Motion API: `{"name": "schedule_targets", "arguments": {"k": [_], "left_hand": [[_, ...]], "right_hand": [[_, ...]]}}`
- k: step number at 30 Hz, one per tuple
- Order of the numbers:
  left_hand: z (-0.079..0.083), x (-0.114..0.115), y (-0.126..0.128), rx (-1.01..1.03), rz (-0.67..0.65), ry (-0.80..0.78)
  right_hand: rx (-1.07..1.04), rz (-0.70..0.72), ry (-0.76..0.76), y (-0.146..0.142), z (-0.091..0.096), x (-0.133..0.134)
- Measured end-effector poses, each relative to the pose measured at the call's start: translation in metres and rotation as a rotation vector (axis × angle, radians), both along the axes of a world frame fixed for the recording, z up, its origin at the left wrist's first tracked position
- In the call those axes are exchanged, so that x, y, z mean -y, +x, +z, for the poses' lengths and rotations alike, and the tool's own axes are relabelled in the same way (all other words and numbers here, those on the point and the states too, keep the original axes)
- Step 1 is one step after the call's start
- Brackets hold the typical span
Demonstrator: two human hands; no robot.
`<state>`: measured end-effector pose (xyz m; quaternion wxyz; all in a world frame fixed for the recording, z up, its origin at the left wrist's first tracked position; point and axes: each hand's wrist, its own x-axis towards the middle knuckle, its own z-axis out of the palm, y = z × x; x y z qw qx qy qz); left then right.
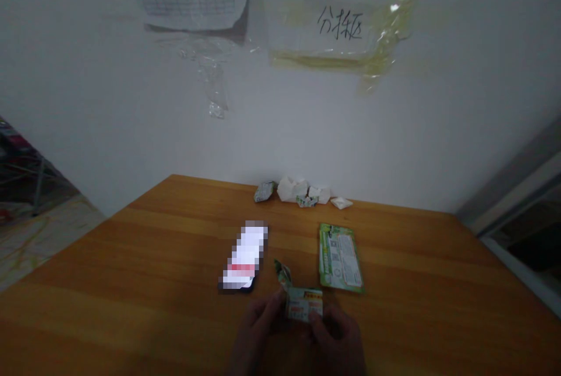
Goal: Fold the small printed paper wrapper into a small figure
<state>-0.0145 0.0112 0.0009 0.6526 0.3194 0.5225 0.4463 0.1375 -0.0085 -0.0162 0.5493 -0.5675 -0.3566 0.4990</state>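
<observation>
small packet is gripped tight by left hand and right hand, green pouch left at 1 o'clock, blurred phone at 11.

Left hand beside right hand

Warm-brown wooden tabletop: smooth, satin-sheened grain. Green-and-white rectangular plastic sachet: flat, faintly glossy film. Small pale-green printed packet: smooth, slightly shiny surface. Crumpled white paper scraps: matt, rough creases. White painted wall: matt. Clear yellowed adhesive tape: glossy, wrinkled.
</observation>
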Motion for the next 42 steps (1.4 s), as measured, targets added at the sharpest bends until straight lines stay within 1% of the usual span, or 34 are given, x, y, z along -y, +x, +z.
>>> {"name": "schedule_targets", "arguments": {"k": [3,7,9,11,15,17,20,22,24,26,28,31,33,35,38,40,42], "left_hand": [[-0.003,-0.001,0.001,-0.049,-0.085,0.07],[-0.005,-0.002,0.001,-0.113,-0.113,0.075],[-0.001,-0.001,0.001,-0.116,-0.108,0.079],[0.006,0.0,0.002,-0.113,-0.096,0.103],[0.019,0.004,0.005,-0.13,-0.098,0.137],[0.021,0.005,0.006,-0.14,-0.098,0.14],[0.021,0.007,0.006,-0.171,-0.091,0.159],[0.02,0.007,0.005,-0.188,-0.089,0.17],[0.019,0.007,0.005,-0.202,-0.106,0.177],[0.016,0.008,0.005,-0.211,-0.128,0.186],[0.013,0.008,0.005,-0.212,-0.123,0.194],[0.012,0.008,0.006,-0.205,-0.103,0.192],[0.014,0.009,0.007,-0.25,-0.104,0.219],[0.016,0.011,0.009,-0.348,-0.105,0.282],[0.02,0.016,0.011,-0.478,-0.163,0.38],[0.02,0.018,0.013,-0.484,-0.205,0.402],[0.019,0.017,0.012,-0.455,-0.188,0.386]], "right_hand": [[-0.001,-0.021,0.009,-0.001,0.0,0.001],[0.009,-0.027,-0.007,-0.002,0.002,0.002],[-0.023,-0.011,-0.009,-0.002,0.003,0.001],[-0.079,0.0,-0.004,-0.001,0.003,0.0],[-0.206,-0.034,-0.028,0.002,0.0,-0.002],[-0.254,-0.045,-0.037,0.005,-0.002,-0.003],[-0.308,-0.009,-0.076,0.01,-0.002,-0.006],[-0.299,0.056,-0.134,0.014,0.0,-0.008],[-0.247,0.106,-0.162,0.017,0.003,-0.008],[-0.187,0.101,-0.141,0.019,0.004,-0.006],[-0.14,0.065,-0.098,0.018,0.003,-0.004],[-0.136,0.077,-0.071,0.015,-0.003,-0.002],[-0.174,0.089,-0.082,0.012,-0.006,-0.004],[-0.199,0.112,-0.085,0.009,-0.008,-0.005],[-0.148,0.101,-0.103,0.004,-0.007,-0.004],[-0.121,0.078,-0.14,0.003,-0.006,-0.002],[-0.158,0.111,-0.14,0.003,-0.006,-0.001]]}}
